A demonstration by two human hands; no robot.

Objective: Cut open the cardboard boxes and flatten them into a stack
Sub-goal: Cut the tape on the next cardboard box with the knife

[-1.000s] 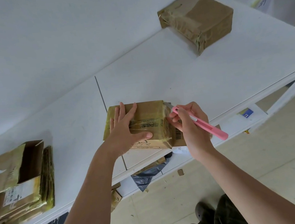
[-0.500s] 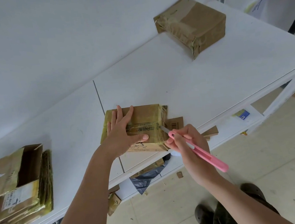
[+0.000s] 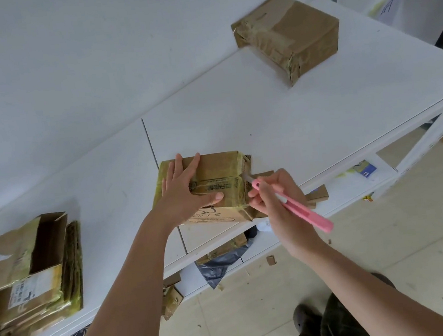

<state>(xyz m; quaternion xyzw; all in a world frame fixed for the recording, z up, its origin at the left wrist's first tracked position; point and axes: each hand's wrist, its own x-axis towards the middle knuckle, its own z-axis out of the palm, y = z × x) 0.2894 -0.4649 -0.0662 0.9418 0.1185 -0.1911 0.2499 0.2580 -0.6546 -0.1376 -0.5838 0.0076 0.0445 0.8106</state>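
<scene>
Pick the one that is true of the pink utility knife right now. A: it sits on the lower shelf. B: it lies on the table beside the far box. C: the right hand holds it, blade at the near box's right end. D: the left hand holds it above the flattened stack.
C: the right hand grips the pink utility knife, its blade at the right end of the near box, which the left hand presses down.

left hand (image 3: pixel 183 197): flat on taped box (image 3: pixel 221 184)
right hand (image 3: pixel 275 203): grips pink cutter (image 3: pixel 302 211), blade at box's right edge
table (image 3: pixel 306 119): second box (image 3: pixel 286 36) at far end
</scene>
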